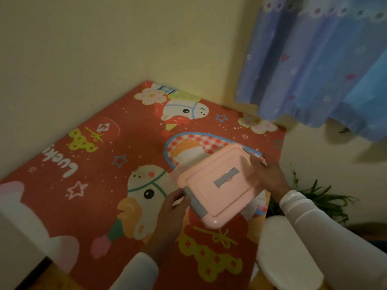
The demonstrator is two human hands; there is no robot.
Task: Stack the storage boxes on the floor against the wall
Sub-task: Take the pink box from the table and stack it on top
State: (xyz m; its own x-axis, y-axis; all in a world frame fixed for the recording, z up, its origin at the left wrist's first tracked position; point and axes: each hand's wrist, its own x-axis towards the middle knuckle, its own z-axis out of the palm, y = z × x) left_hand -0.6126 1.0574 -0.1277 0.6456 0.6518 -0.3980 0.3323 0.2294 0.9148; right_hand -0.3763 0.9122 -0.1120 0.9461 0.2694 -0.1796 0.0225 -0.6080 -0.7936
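Head view, the only one.

- The person is holding one storage box in both hands over the red cartoon mat, right of centre and well apart from the wall. It's looking tilted and probably lifted, though I can't tell whether the underside is touching the mat.
- The left hand is gripping the near-left end, fingers curled round it beside the grey latch.
- The right hand is gripping the far-right end, fingers wrapping over the lid rim. Motion blur is hiding the finer finger detail.
- No other box is showing by the wall, so I'm reading this as the carry toward the corner, with this box going down as the base.

Doing it well:
- Level the box before lowering it.
- Keep both end grips on, clear of the latches so neither pops.
- Square the long side to the wall and set it flush, so the next box sits true.
- Watch the mat edge and the curtain hem.

Contents:
- The pink lid is on and the grey handle is lying flat.
- The side wall is looking pale, maybe translucent, but the inside isn't showing, so I can't tell what is in it.
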